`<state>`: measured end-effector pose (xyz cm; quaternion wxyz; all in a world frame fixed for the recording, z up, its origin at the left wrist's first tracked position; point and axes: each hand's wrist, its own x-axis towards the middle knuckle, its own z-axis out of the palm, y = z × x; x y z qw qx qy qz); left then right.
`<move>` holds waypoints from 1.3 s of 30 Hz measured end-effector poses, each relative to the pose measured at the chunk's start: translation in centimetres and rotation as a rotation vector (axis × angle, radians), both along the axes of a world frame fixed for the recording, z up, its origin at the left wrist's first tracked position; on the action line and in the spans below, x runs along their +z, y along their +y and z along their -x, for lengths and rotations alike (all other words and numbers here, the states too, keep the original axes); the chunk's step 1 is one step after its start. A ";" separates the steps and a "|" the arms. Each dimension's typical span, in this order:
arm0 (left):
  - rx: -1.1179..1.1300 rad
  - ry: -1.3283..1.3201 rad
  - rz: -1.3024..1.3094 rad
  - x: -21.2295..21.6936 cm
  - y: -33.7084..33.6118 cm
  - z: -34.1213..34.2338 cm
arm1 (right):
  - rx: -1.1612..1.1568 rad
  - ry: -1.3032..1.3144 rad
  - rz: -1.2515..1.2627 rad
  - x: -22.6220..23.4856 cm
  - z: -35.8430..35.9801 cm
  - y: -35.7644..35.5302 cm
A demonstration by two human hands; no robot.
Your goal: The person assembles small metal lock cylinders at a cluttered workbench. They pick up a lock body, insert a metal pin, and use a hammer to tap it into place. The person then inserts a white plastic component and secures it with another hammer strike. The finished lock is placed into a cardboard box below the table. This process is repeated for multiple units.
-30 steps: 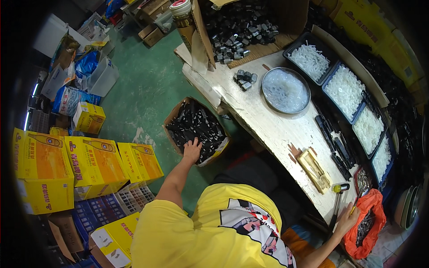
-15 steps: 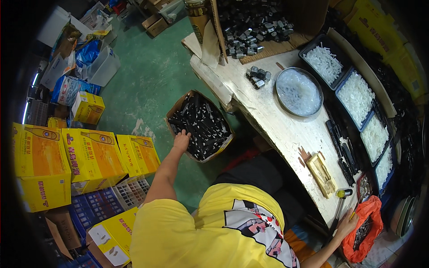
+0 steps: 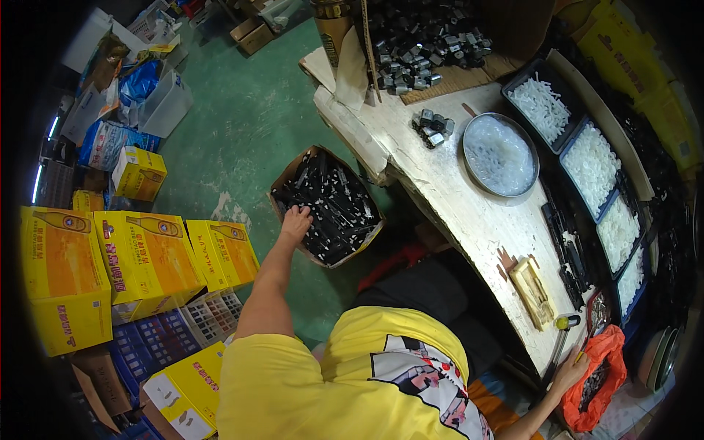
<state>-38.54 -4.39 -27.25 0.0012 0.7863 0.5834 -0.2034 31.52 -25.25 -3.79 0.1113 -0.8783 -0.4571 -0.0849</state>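
Observation:
My left hand (image 3: pixel 295 223) reaches into a cardboard box (image 3: pixel 274 196) on the floor. Its fingers are apart and rest on a heap of long black plastic parts (image 3: pixel 334 209) with small pale bits; nothing shows in its grip. Far to the right, my right hand (image 3: pixel 569 372) is closed at the table's near edge, beside an orange-red plastic bag (image 3: pixel 612 348) with small dark metal pieces in it. A small yellow thing (image 3: pixel 581 356) shows at its fingertips, too little visible to name. A screwdriver (image 3: pixel 566 323) with a yellow and black handle lies just above that hand.
On the worktable (image 3: pixel 469 205) stand a round metal dish (image 3: pixel 469 158) of clear pieces, trays of white parts (image 3: pixel 539 103), a wooden fixture (image 3: pixel 532 293) and black assemblies (image 3: pixel 565 249). Dark metal pieces (image 3: pixel 418 59) fill a carton behind. Yellow cartons (image 3: pixel 150 249) line the left.
My left hand has shifted slightly up and left over the black parts, its fingers curling a little more. My right hand stays beside the bag. The whole view has turned slightly.

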 end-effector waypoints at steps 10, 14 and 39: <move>1.372 -0.648 0.126 7.4 0.1 -5.3 | 0.012 -0.033 -0.012 0.1 1.0 0.7; 1.139 -0.346 -0.082 3.0 -2.2 -5.1 | 0.029 -0.019 -0.001 0.0 0.4 0.4; 0.269 -0.398 0.100 -0.8 -4.8 -8.6 | 0.027 -0.078 -0.037 -0.7 1.4 -0.6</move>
